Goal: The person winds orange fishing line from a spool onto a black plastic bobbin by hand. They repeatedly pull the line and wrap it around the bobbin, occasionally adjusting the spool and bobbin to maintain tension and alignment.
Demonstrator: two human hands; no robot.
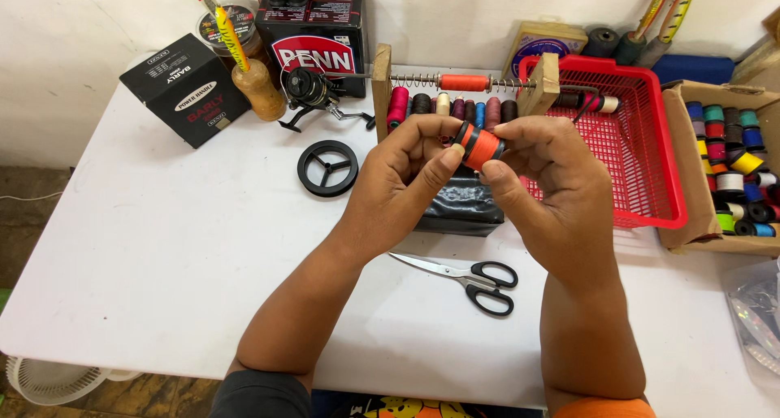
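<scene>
Orange thread spool (482, 147) (black-rimmed) pinched between left hand (398, 186) and right hand (548, 182).

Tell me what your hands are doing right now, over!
Left hand and right hand both gripping one orange thread spool, raised above white table. Scissors lying below, untouched. Nothing blocking.

Bare forearms, dark grey sleeve (left), orange sleeve (right)

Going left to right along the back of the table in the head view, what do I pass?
Black box → amber bottle → fishing reel → wooden thread rack → red basket → cardboard box of thread spools.
</scene>
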